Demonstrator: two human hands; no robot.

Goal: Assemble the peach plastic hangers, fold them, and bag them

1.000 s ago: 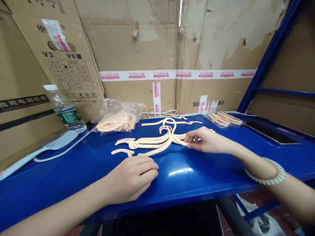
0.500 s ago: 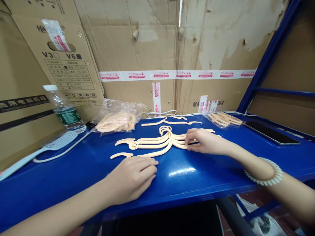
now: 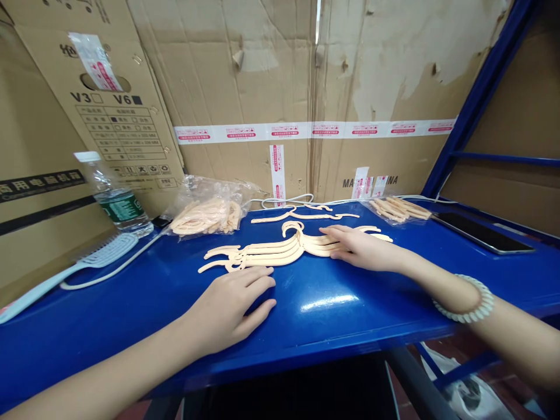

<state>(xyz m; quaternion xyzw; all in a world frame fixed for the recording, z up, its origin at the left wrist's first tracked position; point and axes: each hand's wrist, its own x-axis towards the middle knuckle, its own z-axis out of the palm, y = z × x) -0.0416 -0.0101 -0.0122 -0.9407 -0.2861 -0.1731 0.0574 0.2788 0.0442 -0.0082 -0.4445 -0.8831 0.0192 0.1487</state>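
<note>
Several cream-coloured foldable hangers (image 3: 275, 251) lie nested on the blue table (image 3: 306, 315), their hooks bunched together at the middle. My left hand (image 3: 238, 303) rests at the near edge of their left side, fingers spread and extended, fingertips by the lowest hanger. Over the right arms of the stack lies my right hand (image 3: 359, 248), its fingers stretched out and touching the hangers, covering part of them. Behind the stack, another cream hanger (image 3: 306, 216) lies apart, close to the cardboard wall.
At the back left are a plastic bag of hanger parts (image 3: 210, 213), a water bottle (image 3: 116, 198) and a pale blue hairbrush (image 3: 100, 256). A second bag of parts (image 3: 398, 210) and a phone (image 3: 481, 232) lie on the right. A white cable (image 3: 109, 281) curves along the left.
The nearest hanger has moved away from me, up against the others, so the stack is tighter. My left hand's fingers have spread; my right hand has flattened over the right side.
</note>
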